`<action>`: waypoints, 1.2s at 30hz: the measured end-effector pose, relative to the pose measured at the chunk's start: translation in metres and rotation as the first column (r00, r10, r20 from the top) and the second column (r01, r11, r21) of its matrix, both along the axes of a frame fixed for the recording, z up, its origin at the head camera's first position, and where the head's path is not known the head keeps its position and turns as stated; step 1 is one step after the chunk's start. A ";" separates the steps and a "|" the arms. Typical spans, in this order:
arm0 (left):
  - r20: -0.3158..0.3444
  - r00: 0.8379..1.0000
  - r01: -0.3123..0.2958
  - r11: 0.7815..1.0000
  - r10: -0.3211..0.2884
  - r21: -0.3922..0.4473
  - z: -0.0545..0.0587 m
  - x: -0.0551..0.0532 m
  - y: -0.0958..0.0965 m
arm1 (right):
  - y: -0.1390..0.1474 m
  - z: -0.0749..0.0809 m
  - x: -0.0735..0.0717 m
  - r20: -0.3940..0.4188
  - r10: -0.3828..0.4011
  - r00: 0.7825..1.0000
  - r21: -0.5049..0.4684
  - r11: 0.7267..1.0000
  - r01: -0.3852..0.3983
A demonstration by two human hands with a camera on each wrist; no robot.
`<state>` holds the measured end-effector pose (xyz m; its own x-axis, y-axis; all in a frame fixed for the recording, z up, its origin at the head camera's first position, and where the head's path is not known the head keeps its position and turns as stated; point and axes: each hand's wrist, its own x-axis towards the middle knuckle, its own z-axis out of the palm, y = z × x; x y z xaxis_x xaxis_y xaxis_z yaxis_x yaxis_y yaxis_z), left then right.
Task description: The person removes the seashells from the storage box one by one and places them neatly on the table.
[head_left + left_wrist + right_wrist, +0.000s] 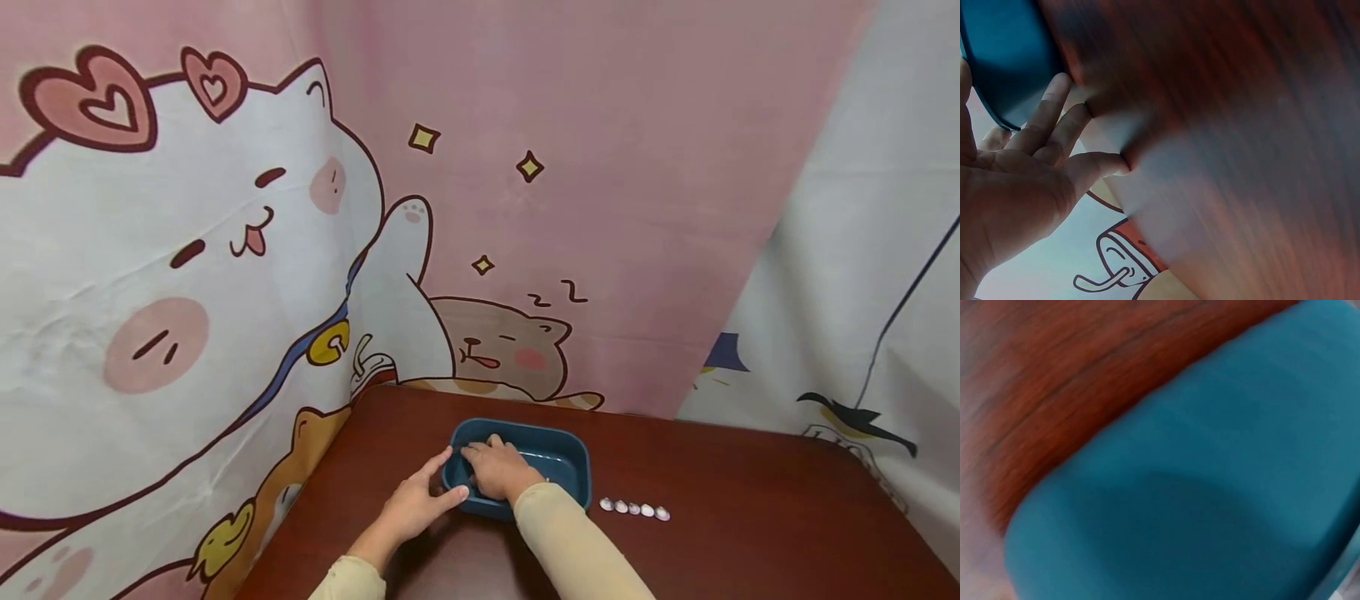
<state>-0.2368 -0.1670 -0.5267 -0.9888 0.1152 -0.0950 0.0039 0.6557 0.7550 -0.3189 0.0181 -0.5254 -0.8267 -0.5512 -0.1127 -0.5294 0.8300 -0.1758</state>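
A dark teal plastic bin stands on the table. My left hand is at the bin's left end, fingers spread, with the thumb and index finger at its rim. In the left wrist view, other fingers of the left hand extend beside the bin toward the table. My right hand reaches down into the left part of the bin. Its fingertips are partly hidden, so whether they hold anything cannot be seen. The right wrist view shows only the bin's outer wall up close.
Several small whitish-purple shell-like pieces lie in a row to the right of the bin. The brown wooden table extends around it. Behind and to the left hangs a cloth printed with cartoon animals.
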 end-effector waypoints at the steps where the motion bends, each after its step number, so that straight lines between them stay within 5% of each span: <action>1: -0.002 1.000 0.006 1.000 -0.006 0.004 0.000 0.000 0.001 | 0.001 0.000 0.000 0.002 -0.004 1.000 0.000 1.000 0.004; 9: -0.010 1.000 -0.008 1.000 0.008 -0.004 0.000 0.001 0.001 | 0.010 -0.001 -0.005 -0.096 0.018 0.995 -0.119 0.992 -0.030; 15: 0.002 1.000 -0.024 0.999 0.024 -0.022 -0.001 0.000 0.001 | 0.019 -0.006 -0.007 -0.175 0.018 0.984 -0.099 0.994 -0.036; 21: 0.002 0.999 -0.039 0.999 0.039 -0.026 -0.003 -0.001 0.000 | 0.029 -0.007 -0.004 -0.168 0.034 0.985 -0.127 0.990 -0.056; 36: 0.009 0.999 -0.030 0.999 0.031 -0.023 -0.003 -0.002 0.001 | 0.027 -0.008 0.000 -0.153 -0.064 0.986 -0.115 0.992 0.046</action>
<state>-0.2391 -0.1657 -0.5299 -0.9909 0.0827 -0.1065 -0.0233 0.6727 0.7395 -0.3188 0.0454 -0.5332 -0.8586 -0.5064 0.0794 -0.5118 0.8384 -0.1873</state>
